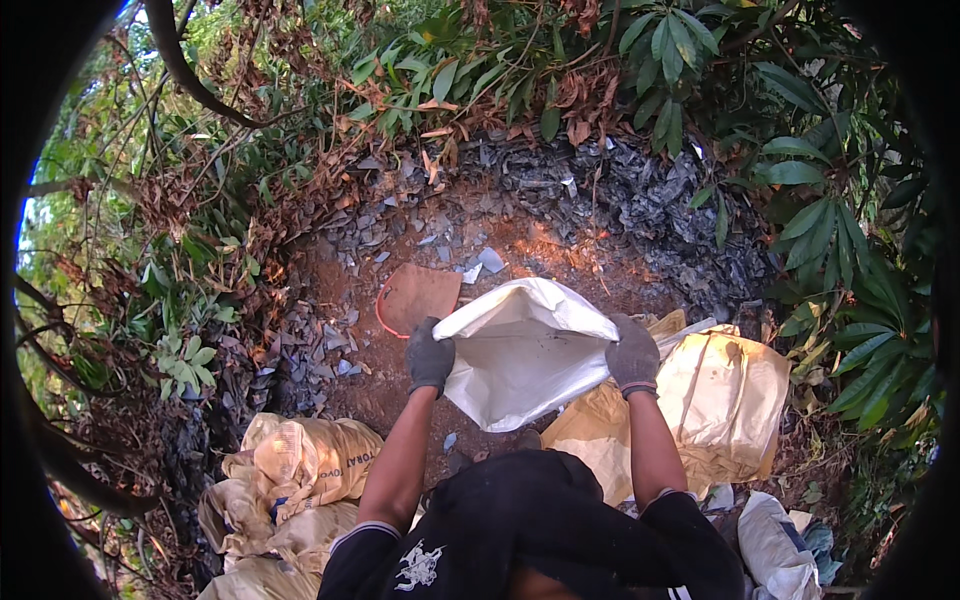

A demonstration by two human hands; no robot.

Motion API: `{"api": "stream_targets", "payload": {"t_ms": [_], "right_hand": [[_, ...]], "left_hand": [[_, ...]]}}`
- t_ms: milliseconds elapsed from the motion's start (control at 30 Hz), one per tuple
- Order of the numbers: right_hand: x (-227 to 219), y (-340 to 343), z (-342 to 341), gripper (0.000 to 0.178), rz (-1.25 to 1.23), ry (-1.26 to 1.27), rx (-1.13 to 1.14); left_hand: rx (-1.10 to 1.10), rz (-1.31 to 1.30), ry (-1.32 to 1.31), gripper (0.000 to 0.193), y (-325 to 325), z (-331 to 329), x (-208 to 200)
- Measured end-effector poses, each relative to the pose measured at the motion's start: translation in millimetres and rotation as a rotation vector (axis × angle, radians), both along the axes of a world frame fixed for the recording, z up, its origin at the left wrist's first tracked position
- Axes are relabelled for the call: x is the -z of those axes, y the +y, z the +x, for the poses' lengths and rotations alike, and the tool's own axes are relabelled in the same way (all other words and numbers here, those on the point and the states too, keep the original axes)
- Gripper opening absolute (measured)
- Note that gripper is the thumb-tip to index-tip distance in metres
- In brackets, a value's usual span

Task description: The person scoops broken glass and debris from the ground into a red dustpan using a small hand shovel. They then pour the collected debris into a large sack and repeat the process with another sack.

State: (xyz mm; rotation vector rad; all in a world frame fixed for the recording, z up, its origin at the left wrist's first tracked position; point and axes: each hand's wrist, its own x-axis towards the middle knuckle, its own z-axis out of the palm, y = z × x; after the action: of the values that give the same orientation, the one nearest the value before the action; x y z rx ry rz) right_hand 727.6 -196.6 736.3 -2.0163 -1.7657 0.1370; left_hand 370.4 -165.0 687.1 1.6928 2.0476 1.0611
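A white woven sack is stretched between my two gloved hands, its mouth spread wide so that the pale inside shows. My left hand, in a dark grey glove, grips the sack's left edge. At the right edge, my right hand in a matching glove is closed on the rim. Just beyond my left hand, a flat brown scoop-like piece with a red rim lies on the reddish soil. I cannot make out anything inside the sack.
Yellowish sacks lie flat at the right, and filled tan sacks stand at the lower left. A whitish bundle sits at the lower right. Dark broken flakes are heaped at the back. Leafy branches and a curved stem hang around.
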Motion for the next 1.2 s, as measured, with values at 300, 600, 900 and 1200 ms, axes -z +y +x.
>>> {"api": "stream_targets", "payload": {"t_ms": [300,600,900,1200], "right_hand": [[-9.3,2.3,2.9,0.027,0.098,0.337,-0.211],[94.6,-39.8,-62.5,0.045,-0.282,0.447,-0.157],[49.3,-51.2,54.2,0.053,-0.012,0.223,-0.561],[-39.9,16.2,-14.5,0.040,-0.435,1.044,-0.339]], "left_hand": [[0.142,-0.023,0.113,0.039,-21.1,9.2,0.0],[0.067,-0.689,-1.445,0.027,-62.6,58.1,91.6],[0.458,-1.012,-1.554,0.039,-85.8,-138.4,111.7],[0.793,-0.262,-0.037,0.087,-80.5,-8.1,-27.8]]}}
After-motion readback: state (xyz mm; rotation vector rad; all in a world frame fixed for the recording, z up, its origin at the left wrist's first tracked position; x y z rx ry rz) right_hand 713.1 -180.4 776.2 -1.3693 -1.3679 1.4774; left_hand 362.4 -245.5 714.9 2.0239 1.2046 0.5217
